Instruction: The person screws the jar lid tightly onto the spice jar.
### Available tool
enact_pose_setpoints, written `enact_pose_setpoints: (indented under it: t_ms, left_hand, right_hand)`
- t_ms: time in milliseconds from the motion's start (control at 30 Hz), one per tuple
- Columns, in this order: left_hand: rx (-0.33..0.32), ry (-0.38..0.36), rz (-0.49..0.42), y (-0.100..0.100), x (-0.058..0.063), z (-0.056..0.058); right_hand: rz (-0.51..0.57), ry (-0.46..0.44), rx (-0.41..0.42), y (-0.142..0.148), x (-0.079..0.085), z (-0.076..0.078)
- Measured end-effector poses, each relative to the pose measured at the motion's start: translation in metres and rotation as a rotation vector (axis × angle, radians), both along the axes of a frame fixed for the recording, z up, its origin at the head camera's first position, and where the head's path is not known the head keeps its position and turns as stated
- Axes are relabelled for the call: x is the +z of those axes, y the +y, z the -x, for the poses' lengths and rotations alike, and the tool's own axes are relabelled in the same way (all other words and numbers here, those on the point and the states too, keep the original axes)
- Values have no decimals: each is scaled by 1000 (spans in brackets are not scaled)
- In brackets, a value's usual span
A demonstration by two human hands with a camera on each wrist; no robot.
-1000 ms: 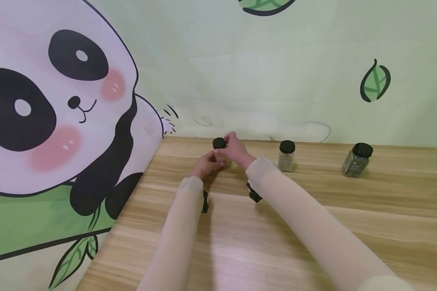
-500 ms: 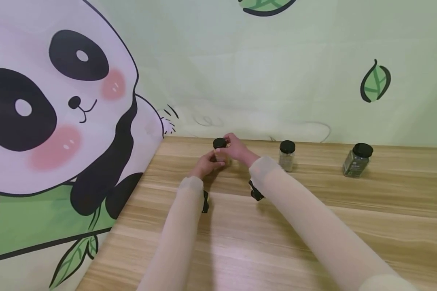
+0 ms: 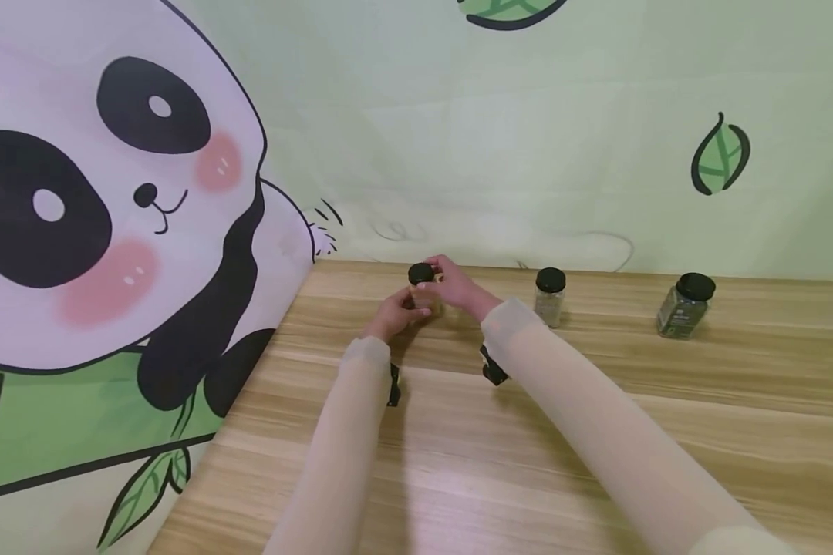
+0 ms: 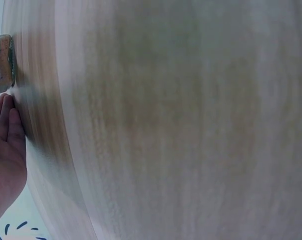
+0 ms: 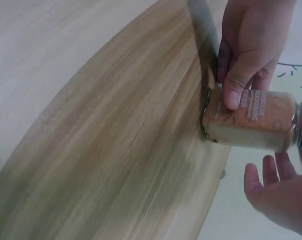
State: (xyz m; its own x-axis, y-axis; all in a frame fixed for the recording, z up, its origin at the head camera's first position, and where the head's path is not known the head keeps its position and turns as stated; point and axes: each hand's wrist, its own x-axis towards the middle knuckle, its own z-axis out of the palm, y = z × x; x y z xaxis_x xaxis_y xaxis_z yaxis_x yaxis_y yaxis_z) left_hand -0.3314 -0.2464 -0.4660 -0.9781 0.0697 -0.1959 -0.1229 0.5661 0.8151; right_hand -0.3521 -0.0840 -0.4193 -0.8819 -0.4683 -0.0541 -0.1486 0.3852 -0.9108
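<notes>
A glass spice jar (image 5: 263, 112) with orange-brown contents and a black lid (image 3: 421, 272) stands on the wooden table near its back edge. Low on its body, my left hand (image 3: 392, 314) grips the jar, its thumb (image 5: 232, 98) lying across the printed label. My right hand (image 3: 458, 285) pinches the jar up at the lid and neck. In the right wrist view, other fingers of my right hand (image 5: 285, 202) stick out below the jar. The left wrist view catches the jar's lower part (image 4: 1, 65) and my left hand (image 4: 8, 155) at the left border.
To the right stand a spice jar with pale contents (image 3: 549, 304) and, farther over, a dark-labelled jar (image 3: 683, 314), both black-lidded. A panda-printed cloth (image 3: 500, 185) hangs behind the wooden table (image 3: 458, 455). Black wrist cameras (image 3: 493, 370) sit under both sleeves.
My right wrist and forearm have shifted slightly to the right while the fingers stay at the lid. The left hand keeps its grip. The whole head view has drifted slightly.
</notes>
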Motion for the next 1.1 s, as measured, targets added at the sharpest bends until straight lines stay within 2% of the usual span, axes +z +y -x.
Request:
enact_pose_setpoints:
  t_ms: [133, 400, 700, 967, 1100]
  left_hand:
    - [0, -3, -20, 1, 1, 0]
    - [12, 2, -25, -1, 0, 3]
    - [6, -9, 2, 0, -2, 0]
    - [-3, -1, -18, -2, -4, 4]
    - [-28, 20, -40, -8, -11, 10]
  right_hand:
    - [-11, 1, -47, -2, -1, -1]
    - [-47, 28, 52, -1, 2, 4]
    - [-24, -13, -74, -2, 3, -3]
    - [-32, 20, -12, 1, 4, -2]
    - [-40, 25, -31, 1, 4, -3]
